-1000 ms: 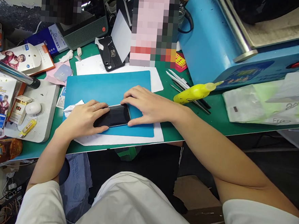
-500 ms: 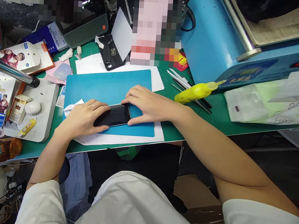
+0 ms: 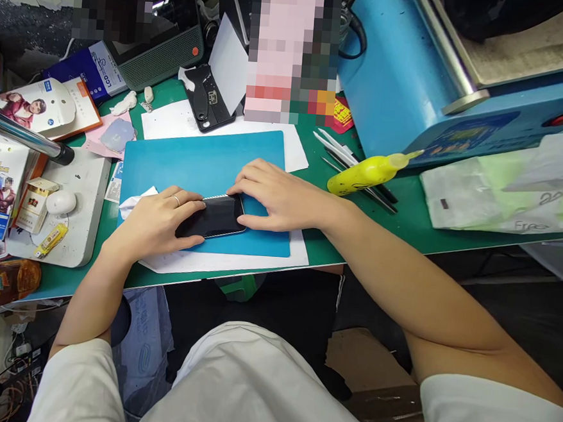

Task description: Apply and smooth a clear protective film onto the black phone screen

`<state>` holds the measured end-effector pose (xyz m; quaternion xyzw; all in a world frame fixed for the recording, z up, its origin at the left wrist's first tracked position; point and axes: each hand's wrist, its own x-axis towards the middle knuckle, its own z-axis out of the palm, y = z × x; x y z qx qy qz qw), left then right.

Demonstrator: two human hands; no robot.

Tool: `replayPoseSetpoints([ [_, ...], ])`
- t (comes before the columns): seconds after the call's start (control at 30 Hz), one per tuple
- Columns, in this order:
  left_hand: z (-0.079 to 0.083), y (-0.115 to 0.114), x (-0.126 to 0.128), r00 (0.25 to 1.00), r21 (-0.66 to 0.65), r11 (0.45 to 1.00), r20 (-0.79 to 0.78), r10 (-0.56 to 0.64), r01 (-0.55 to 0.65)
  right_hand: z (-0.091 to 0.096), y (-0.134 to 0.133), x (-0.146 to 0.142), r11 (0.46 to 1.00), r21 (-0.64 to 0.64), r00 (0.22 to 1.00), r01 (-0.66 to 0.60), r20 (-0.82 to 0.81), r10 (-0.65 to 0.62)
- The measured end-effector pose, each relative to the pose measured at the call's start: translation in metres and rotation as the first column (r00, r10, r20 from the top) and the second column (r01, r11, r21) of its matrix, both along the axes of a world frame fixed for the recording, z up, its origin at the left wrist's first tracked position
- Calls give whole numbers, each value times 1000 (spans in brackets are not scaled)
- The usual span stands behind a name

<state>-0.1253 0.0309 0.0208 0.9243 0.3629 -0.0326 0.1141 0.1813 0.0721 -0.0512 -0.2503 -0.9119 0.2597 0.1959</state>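
A smartphone [image 3: 220, 216] lies with its dark screen up on a blue mat [image 3: 199, 154]. My left hand [image 3: 162, 222] grips its left end, thumb along the near edge and fingers over the far edge; a ring shows on one finger. At the right end, my right hand [image 3: 275, 198] has its fingers at the far corner and its thumb on the screen near the right edge. Both palms hide parts of the mat. White paper [image 3: 181, 263] sticks out from under the mat, and a crumpled tissue [image 3: 137, 202] touches my left hand.
Right of the mat lie a yellow squeeze bottle [image 3: 365, 175] and several tweezers [image 3: 338, 152]. A large blue machine [image 3: 396, 84] stands beyond them. Behind the mat is a black phone part [image 3: 206, 106]. Boxes and a white tray [image 3: 84, 236] crowd the left side.
My right thumb has moved up from the phone's near right corner onto the screen's edge. The phone and my left hand stay almost in place.
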Motion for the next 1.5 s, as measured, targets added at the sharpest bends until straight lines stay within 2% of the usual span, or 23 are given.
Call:
replayPoseSetpoints([
  [0.2, -2, 0, -1, 1000, 10, 1000, 8, -9, 9, -4, -1, -12, 996, 1, 995, 90, -34, -90],
  [0.43, -1, 1, 0, 1000, 10, 1000, -1, -12, 12, -4, 0, -18, 969, -106, 970, 224, -71, -232],
  [0.53, 0, 1, 1, 1000, 4, 1000, 1, -8, 8, -3, 0, -17, 962, -104, 960, 252, -99, -262],
  [0.73, 0, 0, 0, 1000, 6, 1000, 0, -2, 2, 0, 2, -8, 994, -39, 984, 107, -139, -111],
  [0.9, -2, 0, 0, 1000, 17, 1000, -5, -15, 15, 0, 3, -8, 998, -60, 986, -21, -166, 11],
  [1.07, -2, 0, 0, 1000, 32, 999, -10, -20, 20, -4, 5, -10, 991, -75, 980, 107, -162, -118],
  [1.27, -1, 0, 1, 1000, 23, 1000, -12, -17, 17, -3, 3, -10, 997, -81, 984, -10, -175, -5],
  [1.4, -2, 0, 0, 1000, 31, 999, -5, -21, 21, -2, 3, -9, 998, -45, 985, 41, -169, -48],
  [1.5, -4, 1, -2, 1000, 25, 999, 11, -22, 22, -2, 3, -8, 998, -55, 984, 34, -173, -43],
])
